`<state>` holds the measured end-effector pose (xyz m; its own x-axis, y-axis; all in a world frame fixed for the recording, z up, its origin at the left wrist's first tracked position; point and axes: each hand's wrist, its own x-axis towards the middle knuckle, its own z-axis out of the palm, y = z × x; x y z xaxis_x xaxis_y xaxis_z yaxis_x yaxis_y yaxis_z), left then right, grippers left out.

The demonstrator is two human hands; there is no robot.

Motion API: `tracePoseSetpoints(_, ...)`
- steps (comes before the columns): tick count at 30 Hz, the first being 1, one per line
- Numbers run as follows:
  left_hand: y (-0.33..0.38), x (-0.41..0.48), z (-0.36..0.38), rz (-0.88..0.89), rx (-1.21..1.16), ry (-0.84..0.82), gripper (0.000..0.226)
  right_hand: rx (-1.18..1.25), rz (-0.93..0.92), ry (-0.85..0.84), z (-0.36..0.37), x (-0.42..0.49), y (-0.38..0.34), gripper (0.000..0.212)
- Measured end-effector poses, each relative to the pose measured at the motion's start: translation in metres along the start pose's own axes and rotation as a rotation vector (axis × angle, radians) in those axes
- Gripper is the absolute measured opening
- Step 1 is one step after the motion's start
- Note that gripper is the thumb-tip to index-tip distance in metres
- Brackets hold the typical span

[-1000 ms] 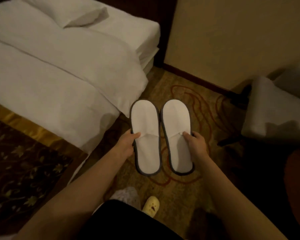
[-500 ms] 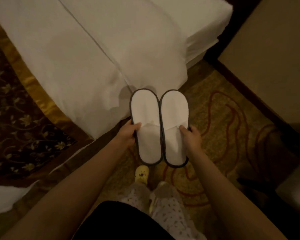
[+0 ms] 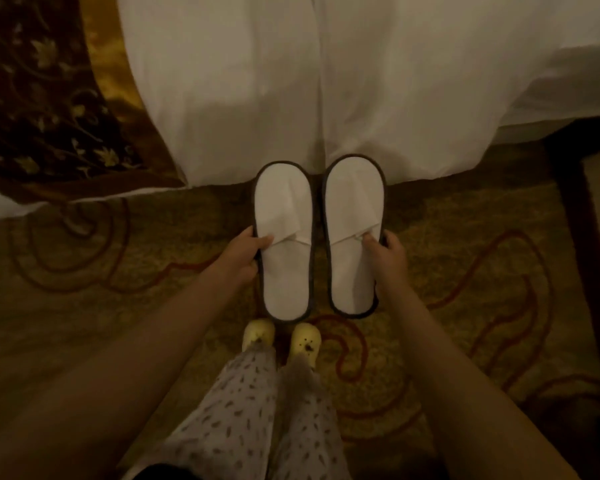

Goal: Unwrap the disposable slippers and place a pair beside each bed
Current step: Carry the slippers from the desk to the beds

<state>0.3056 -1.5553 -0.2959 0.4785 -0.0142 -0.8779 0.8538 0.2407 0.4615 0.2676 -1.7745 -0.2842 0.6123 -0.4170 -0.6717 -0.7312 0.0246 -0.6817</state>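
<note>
The left hand [image 3: 248, 252] pinches the left slipper [image 3: 284, 237] and the right hand [image 3: 387, 258] the right slipper [image 3: 352, 233] by their outer edges, now lower, slightly parted and just beside the bed sheet [image 3: 326, 81], so set-down seems imminent.

Most fingers [image 3: 392, 244] hide behind the slippers [image 3: 284, 271]; the bed [image 3: 395, 81] is cropped.

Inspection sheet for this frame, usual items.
Surface: patterned carpet, dim light.
Job's things: left slipper and right slipper, unwrapped, side by side, toes toward the bed; floor contact unclear.
Clutter: nothing seen.
Grippers: left hand grips left slipper's outer edge; right hand grips right slipper's outer edge.
Cables: nothing seen.
Surroundings: dark floral bed runner on the left; person's yellow clogs below the slippers.
</note>
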Motion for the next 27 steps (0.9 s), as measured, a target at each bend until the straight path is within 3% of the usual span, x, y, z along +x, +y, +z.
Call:
tracePoseSetpoints(4, -0.046, 0.075, -0.030, 0.004, -0.031, 0.094, 0.045, -0.062, 0.061, -0.034, 0.040, 0.067, 0.064, 0.049)
tracePoseSetpoints(15, -0.137, 0.309, -0.129, 0.084, -0.039, 0.173, 0.049, -0.151, 0.020, -0.155, 0.169, 0.261, 0.251, 0.048)
tracePoseSetpoints(23, -0.153, 0.406, -0.139, 0.212, -0.052, 0.108, 0.049, -0.101, 0.026, -0.189, 0.226, 0.354, 0.296, 0.054)
tracePoseSetpoints(27, -0.150, 0.416, -0.138, 0.239, -0.011, 0.117, 0.048, -0.393, -0.020, -0.125, 0.232, 0.369, 0.295, 0.051)
